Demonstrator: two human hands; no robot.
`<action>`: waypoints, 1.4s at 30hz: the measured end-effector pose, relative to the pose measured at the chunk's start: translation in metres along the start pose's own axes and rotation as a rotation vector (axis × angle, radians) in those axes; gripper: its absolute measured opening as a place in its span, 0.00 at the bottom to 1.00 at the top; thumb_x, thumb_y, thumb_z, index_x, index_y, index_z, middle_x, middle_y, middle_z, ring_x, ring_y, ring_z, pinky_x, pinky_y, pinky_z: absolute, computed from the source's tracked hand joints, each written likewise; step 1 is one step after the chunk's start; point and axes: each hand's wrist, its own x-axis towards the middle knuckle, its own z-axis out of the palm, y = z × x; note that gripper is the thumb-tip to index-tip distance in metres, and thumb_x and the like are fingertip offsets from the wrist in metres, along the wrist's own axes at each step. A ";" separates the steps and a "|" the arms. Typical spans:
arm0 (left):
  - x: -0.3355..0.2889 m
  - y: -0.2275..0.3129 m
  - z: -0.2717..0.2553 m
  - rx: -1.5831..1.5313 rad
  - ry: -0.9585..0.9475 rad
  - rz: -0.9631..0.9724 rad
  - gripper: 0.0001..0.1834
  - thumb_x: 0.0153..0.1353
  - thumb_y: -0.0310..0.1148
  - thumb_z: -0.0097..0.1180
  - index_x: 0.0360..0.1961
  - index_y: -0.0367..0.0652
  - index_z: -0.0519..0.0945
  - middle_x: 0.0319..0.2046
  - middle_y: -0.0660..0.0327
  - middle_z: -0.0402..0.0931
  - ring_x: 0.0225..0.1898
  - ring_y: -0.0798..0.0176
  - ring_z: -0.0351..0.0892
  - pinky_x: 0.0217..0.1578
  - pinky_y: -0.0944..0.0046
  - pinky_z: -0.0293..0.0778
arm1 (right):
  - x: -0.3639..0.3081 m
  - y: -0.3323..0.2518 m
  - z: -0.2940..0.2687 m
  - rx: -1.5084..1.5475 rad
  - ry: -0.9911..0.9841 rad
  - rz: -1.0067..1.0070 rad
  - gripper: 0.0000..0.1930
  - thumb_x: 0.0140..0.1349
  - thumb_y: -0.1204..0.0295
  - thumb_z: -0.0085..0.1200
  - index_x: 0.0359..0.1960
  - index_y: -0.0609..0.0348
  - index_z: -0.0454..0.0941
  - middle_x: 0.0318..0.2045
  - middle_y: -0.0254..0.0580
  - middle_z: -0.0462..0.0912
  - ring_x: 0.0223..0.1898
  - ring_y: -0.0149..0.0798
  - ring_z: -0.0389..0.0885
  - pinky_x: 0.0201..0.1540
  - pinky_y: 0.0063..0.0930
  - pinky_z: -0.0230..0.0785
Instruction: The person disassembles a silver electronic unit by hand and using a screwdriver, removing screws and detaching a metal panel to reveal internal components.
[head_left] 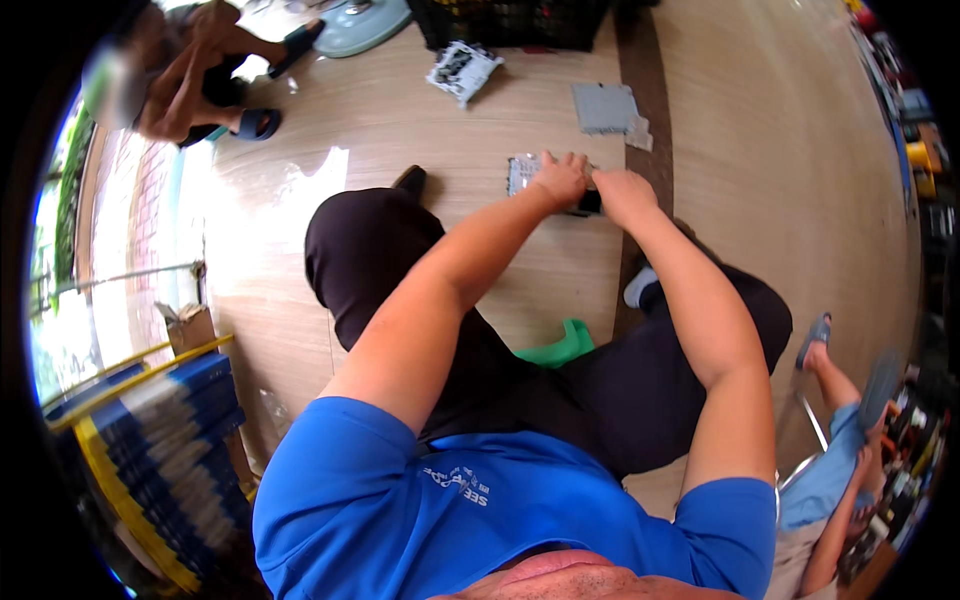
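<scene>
Both hands are meeting just above the middle of the frame, over the wooden floor [470, 130]. The left hand [560, 180] is curling its fingers down onto a flat silvery board [522, 172], gripping its right part; the right hand [622, 195] is pressing against a dark piece [588, 203] at the board's right end, fingers bent, though whether they are clamping it or only touching cannot be told. The board is lying under and to the left of the fingers, its long axis running left to right across the frame, and most of it is hidden by the hands. The left hand is sitting nearer its middle; the right is working at its end.

Counted: one board in hand, one grey plate [604, 107] further up and right of it, one printed white unit [463, 70] up and left, one green object [560, 345] between the knees. A black crate [520, 25] is standing at the top edge. Two other people are sitting at the upper left and lower right.
</scene>
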 end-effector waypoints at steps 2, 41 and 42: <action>0.002 0.004 -0.005 0.004 0.021 0.042 0.16 0.63 0.31 0.45 0.50 0.45 0.77 0.63 0.56 0.61 0.63 0.54 0.62 0.54 0.28 0.61 | -0.004 0.011 -0.001 -0.017 -0.049 0.066 0.11 0.60 0.74 0.44 0.38 0.59 0.81 0.37 0.51 0.84 0.42 0.53 0.82 0.42 0.45 0.76; -0.030 0.021 -0.240 -1.518 0.480 -0.041 0.10 0.68 0.37 0.52 0.38 0.42 0.77 0.34 0.68 0.76 0.37 0.73 0.73 0.40 0.70 0.71 | -0.030 0.003 -0.172 1.344 0.626 0.029 0.10 0.65 0.67 0.54 0.37 0.62 0.81 0.25 0.33 0.81 0.23 0.24 0.75 0.24 0.22 0.69; -0.028 0.022 -0.240 -1.544 0.454 -0.033 0.10 0.67 0.38 0.52 0.38 0.42 0.77 0.35 0.67 0.76 0.38 0.73 0.73 0.41 0.69 0.72 | -0.030 0.004 -0.172 1.378 0.652 0.042 0.09 0.65 0.68 0.55 0.36 0.61 0.81 0.25 0.32 0.81 0.22 0.24 0.75 0.24 0.20 0.68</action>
